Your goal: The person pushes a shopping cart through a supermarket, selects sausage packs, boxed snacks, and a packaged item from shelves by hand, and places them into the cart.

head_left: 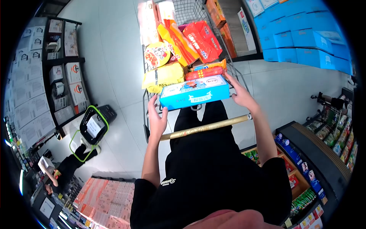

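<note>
A blue and white box (195,91) lies between my two hands at the near end of a wire shopping cart (189,8). My left hand (157,117) holds its left end, and my right hand (241,92) grips its right end. Just beyond the box are a yellow bag (164,77) and a red packet (204,73). Farther into the cart lie a round-lidded tub (157,54), an orange and yellow bag (178,45), a red bag (203,41) and pink-white packages (149,23). The cart's handle bar (206,127) crosses in front of my body.
Shelves of boxes (68,72) line the left side. A black and green basket (95,124) is near a person (68,168) at the lower left. Blue boxes (297,38) are stacked upper right. Pink cartons (106,198) and a snack display (301,183) stand at the lower left and right.
</note>
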`<state>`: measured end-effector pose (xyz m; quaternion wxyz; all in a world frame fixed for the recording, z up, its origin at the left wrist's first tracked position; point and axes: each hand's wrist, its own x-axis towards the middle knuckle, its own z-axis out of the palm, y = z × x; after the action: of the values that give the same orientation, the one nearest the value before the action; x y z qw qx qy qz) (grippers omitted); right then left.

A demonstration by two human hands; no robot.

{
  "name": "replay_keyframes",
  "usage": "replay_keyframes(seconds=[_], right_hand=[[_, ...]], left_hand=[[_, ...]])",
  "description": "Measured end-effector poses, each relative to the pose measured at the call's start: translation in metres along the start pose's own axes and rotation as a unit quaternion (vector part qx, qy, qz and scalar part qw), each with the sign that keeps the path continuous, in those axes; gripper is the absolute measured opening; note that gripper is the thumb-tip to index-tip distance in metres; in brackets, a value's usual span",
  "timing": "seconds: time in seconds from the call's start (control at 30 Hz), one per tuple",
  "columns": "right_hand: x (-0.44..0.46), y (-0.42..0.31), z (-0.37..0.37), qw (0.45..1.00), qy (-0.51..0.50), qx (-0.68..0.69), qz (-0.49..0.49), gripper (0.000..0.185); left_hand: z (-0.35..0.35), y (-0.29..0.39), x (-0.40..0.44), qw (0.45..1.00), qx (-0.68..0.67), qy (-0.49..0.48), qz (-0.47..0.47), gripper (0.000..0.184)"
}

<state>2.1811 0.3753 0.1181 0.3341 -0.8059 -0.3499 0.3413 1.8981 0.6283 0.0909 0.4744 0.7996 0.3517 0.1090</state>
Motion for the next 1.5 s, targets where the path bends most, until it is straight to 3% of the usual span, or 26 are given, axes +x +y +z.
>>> replay_keyframes(seconds=[0.07,0.17,0.2,0.3,0.33,0.4,0.43,0.5,0.53,0.6,0.7,0.87,1.03,1.13,1.3,1.5], right_hand=[[-0.016,0.002,-0.002,0.998,0.054,-0.001,0.019,0.075],[-0.046,0.013,-0.004,0.981,0.192,-0.004,0.022,0.046],[-0.057,0.007,-0.006,0.977,0.21,-0.043,0.021,0.035],[-0.09,0.0,0.003,0.968,0.224,-0.115,0.013,0.008],[-0.1,-0.001,0.009,0.964,0.239,-0.118,0.005,0.008],[-0.115,-0.001,0.017,0.958,0.153,-0.239,-0.037,0.014],[-0.118,0.0,0.02,0.954,0.174,-0.241,-0.041,0.014],[-0.123,0.0,0.024,0.936,0.058,-0.347,0.023,0.029],[-0.126,-0.002,0.023,0.938,0.056,-0.342,0.028,0.037],[-0.131,-0.001,0.023,0.937,0.06,-0.343,0.034,0.039],[-0.139,-0.01,0.023,0.936,0.054,-0.344,0.05,0.042],[-0.17,0.019,0.038,0.934,0.17,-0.315,0.015,0.042],[-0.162,0.022,0.03,0.928,0.229,-0.293,-0.014,0.036],[-0.159,0.022,0.032,0.924,0.246,-0.291,-0.022,0.035],[-0.153,0.031,0.032,0.927,0.239,-0.287,-0.03,0.035],[-0.091,-0.022,0.021,0.919,0.229,-0.322,0.001,0.037]], left_hand=[[-0.01,0.014,-0.007,0.997,-0.014,0.064,0.042,0.047],[-0.018,0.032,-0.015,0.997,-0.066,0.012,0.048,0.007],[-0.021,0.034,-0.02,0.995,-0.064,-0.036,0.067,0.002],[-0.03,0.045,-0.035,0.977,-0.047,-0.198,0.065,0.011],[-0.035,0.053,-0.039,0.97,-0.027,-0.235,0.059,0.012],[-0.039,0.054,-0.054,0.964,0.012,-0.253,0.087,0.014],[-0.036,0.043,-0.062,0.959,0.083,-0.216,0.161,0.024],[-0.036,0.01,-0.087,0.942,0.202,-0.231,0.138,0.041],[-0.036,0.019,-0.09,0.94,0.206,-0.226,0.155,0.041],[-0.036,0.037,-0.104,0.897,0.334,-0.289,-0.008,0.056],[-0.032,0.03,-0.113,0.903,0.359,-0.235,0.024,0.061],[-0.011,0.027,-0.157,0.917,0.373,-0.116,0.086,0.054],[0.001,0.024,-0.148,0.905,0.398,-0.063,0.136,0.05],[0.002,0.028,-0.15,0.892,0.417,-0.015,0.175,0.045],[0.021,0.009,-0.148,0.901,0.402,0.046,0.156,0.04],[-0.023,0.007,-0.072,0.906,0.375,0.106,0.167,0.041]])
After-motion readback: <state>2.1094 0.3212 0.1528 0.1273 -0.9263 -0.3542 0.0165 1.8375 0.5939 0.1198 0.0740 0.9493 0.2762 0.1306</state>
